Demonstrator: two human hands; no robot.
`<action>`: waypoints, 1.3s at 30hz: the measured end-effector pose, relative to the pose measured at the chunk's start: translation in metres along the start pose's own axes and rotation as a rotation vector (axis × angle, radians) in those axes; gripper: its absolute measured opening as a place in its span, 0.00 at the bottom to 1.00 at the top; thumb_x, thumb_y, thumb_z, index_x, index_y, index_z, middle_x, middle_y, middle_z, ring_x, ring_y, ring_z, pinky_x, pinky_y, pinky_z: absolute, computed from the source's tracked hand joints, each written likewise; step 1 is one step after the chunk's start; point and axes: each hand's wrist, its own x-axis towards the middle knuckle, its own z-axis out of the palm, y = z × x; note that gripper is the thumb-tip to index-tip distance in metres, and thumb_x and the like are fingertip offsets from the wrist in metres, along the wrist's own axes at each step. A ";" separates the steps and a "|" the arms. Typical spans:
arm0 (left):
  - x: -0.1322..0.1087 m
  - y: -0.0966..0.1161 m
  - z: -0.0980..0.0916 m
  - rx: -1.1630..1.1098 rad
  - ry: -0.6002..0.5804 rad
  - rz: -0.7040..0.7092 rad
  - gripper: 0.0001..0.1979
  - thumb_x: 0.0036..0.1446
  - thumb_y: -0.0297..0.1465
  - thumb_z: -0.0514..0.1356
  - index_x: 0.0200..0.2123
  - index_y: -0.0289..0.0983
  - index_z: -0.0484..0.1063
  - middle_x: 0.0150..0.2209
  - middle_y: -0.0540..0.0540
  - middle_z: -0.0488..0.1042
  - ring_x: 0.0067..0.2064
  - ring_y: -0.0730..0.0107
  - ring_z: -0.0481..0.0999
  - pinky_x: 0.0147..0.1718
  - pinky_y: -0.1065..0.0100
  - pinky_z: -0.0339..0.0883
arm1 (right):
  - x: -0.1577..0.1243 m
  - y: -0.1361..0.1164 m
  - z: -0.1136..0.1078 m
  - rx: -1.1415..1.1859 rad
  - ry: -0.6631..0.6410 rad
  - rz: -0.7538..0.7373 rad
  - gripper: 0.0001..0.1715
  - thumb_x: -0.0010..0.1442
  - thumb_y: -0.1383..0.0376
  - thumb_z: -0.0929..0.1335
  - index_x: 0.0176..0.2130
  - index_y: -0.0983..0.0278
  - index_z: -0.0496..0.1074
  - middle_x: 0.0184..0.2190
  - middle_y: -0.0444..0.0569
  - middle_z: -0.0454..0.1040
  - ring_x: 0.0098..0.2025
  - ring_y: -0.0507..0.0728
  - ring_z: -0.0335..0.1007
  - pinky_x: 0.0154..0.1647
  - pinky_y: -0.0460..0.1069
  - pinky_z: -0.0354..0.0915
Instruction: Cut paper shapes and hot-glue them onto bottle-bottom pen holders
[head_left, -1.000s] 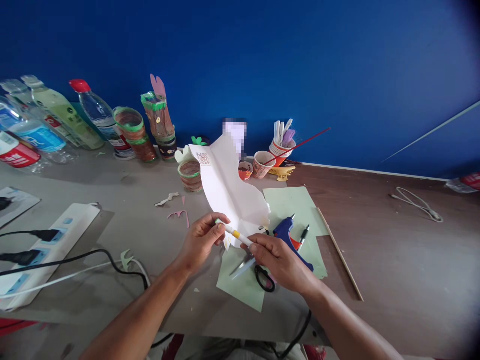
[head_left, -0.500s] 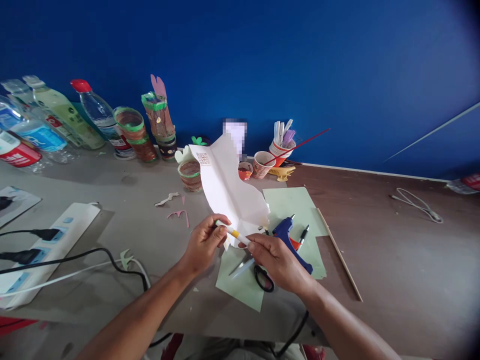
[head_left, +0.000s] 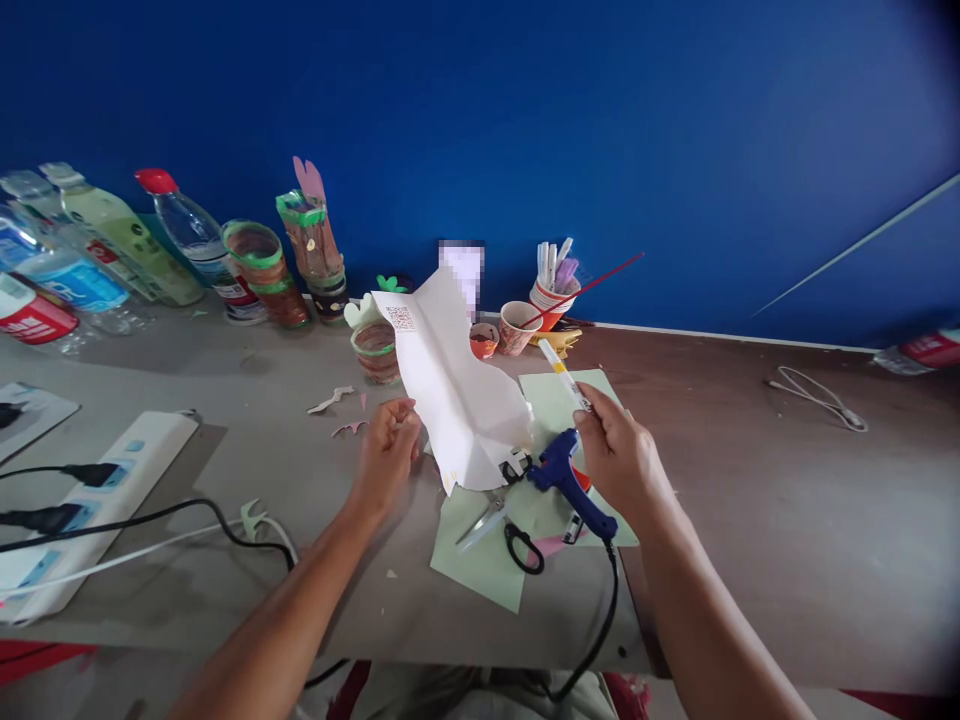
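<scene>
My right hand (head_left: 619, 445) grips a white marker pen with a yellow band (head_left: 562, 372), its far end pointing up and left. My left hand (head_left: 388, 450) has its fingers curled together beside the left edge of a creased white paper cutout (head_left: 457, 400); what they hold, if anything, is hidden. A QR code is printed near the cutout's upper corner. Below my right hand lies a blue glue gun (head_left: 574, 480). Scissors with black handles (head_left: 525, 550) rest on pale green paper (head_left: 480, 575) between my hands.
A white power strip (head_left: 97, 510) with black plugs and cables sits at left. Plastic bottles (head_left: 191, 235) and decorated brown pots (head_left: 270, 275) line the back left. Paper cups (head_left: 517, 330), one holding pens, stand by the blue wall. A white cable (head_left: 817, 400) lies at right.
My right hand has carried the marker up and right, away from my left hand. The left hand has let go of the marker and moved slightly left and up, beside the paper.
</scene>
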 end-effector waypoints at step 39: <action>-0.009 0.012 -0.003 0.758 -0.481 -0.038 0.14 0.55 0.42 0.53 0.25 0.39 0.66 0.23 0.50 0.73 0.26 0.68 0.69 0.28 0.69 0.58 | -0.073 0.045 0.001 -0.364 -0.316 0.010 0.29 0.60 0.56 0.64 0.57 0.65 0.65 0.41 0.56 0.76 0.42 0.64 0.72 0.42 0.57 0.65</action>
